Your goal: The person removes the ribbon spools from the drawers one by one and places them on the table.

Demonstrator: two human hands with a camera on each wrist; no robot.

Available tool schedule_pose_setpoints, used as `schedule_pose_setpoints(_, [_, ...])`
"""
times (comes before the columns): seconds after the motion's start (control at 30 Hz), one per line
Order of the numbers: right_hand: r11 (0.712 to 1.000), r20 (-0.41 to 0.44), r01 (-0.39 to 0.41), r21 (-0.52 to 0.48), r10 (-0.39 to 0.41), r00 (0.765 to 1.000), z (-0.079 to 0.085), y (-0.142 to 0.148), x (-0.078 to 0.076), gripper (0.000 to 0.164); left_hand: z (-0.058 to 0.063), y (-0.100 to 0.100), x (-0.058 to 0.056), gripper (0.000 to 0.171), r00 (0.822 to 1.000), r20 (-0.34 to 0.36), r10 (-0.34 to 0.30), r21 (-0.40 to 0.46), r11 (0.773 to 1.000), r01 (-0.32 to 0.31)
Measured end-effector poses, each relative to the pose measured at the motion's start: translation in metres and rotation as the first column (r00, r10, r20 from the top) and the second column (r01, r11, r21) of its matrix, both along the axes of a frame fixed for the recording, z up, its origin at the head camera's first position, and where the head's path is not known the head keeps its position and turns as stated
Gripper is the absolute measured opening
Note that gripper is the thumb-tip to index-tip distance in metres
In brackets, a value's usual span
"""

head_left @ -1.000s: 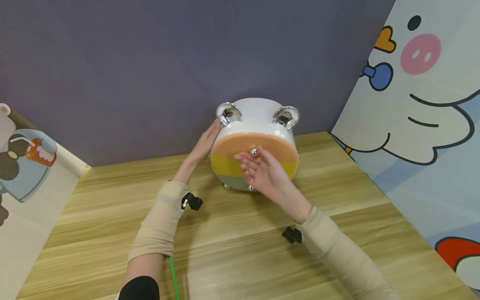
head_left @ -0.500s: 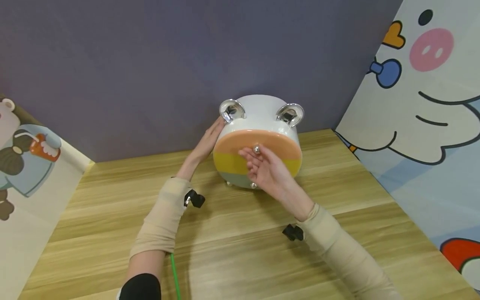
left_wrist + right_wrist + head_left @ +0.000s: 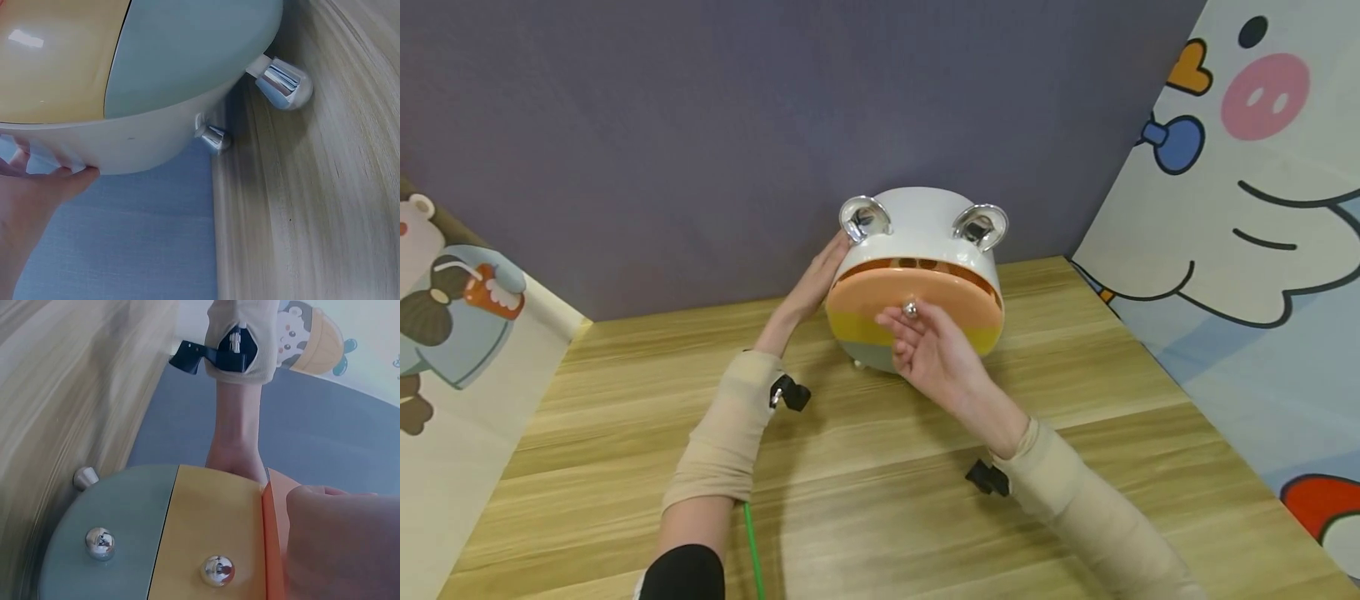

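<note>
A white oval drawer cabinet (image 3: 921, 221) with two silver ears stands on the table against the back wall. Its orange top drawer (image 3: 868, 292) sits a little out, with a dark gap along its upper edge. My right hand (image 3: 943, 358) pinches the silver knob (image 3: 910, 309) of that drawer between thumb and fingers. Along the cabinet's left side rests my left hand (image 3: 811, 283), its fingertips partly hidden; the left wrist view shows the fingers (image 3: 78, 181) against the white wall. Below, the yellow drawer (image 3: 212, 512) and grey-green drawer (image 3: 119, 500) are flush in the right wrist view.
The wood-grain table (image 3: 857, 492) spreads in front of the cabinet. A grey-blue wall (image 3: 737, 150) rises close behind it. Cartoon-printed panels (image 3: 1285, 250) flank both sides. A green cord (image 3: 752, 550) hangs by the left forearm. Silver feet (image 3: 284, 84) support the cabinet.
The orange drawer has come forward slightly, drawn by my right hand on its knob, and a gap has appeared above it. My left hand stays at the cabinet's side.
</note>
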State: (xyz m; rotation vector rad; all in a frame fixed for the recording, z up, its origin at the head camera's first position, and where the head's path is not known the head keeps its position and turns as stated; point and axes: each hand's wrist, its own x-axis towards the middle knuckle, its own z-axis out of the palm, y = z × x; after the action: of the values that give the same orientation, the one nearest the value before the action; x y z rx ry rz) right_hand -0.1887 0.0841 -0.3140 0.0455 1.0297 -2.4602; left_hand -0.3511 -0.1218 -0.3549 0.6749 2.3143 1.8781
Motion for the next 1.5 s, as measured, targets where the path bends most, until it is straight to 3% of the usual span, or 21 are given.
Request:
schedule_pose_setpoints(0.47, [0.998, 0.01, -0.059, 0.004, 0.059, 0.998, -0.001, 0.0, 0.035, 0.032, 0.007, 0.0, 0.001, 0.056, 0.998, 0.016, -0.056, 0.012, 0.998, 0.056])
schedule_pose_setpoints(0.7, [0.995, 0.028, -0.095, 0.002, 0.095, 0.995, -0.001, 0.0, 0.054, 0.031, 0.028, 0.002, 0.019, 0.056, 0.997, 0.029, -0.073, -0.004, 0.997, 0.073])
schedule_pose_setpoints(0.87, [0.992, 0.029, -0.129, 0.005, 0.128, 0.991, -0.003, 0.001, 0.067, 0.032, 0.032, 0.003, 0.024, 0.057, 0.998, 0.037, -0.058, -0.029, 0.998, 0.06])
schedule_pose_setpoints(1.0, [0.984, 0.014, -0.179, 0.006, 0.179, 0.984, -0.005, 0.001, 0.075, 0.036, 0.032, 0.003, 0.024, 0.057, 0.998, 0.045, -0.044, -0.043, 0.998, 0.046])
schedule_pose_setpoints(1.23, [0.978, 0.001, -0.207, 0.017, 0.207, 0.978, -0.011, 0.001, 0.079, 0.036, 0.009, 0.001, 0.002, 0.055, 0.999, 0.044, -0.027, -0.035, 0.999, 0.029])
schedule_pose_setpoints(1.5, [0.977, 0.003, -0.212, 0.028, 0.212, 0.977, -0.015, 0.002, 0.08, 0.035, 0.004, 0.0, 0.001, 0.058, 0.999, 0.02, -0.027, -0.017, 0.999, 0.027])
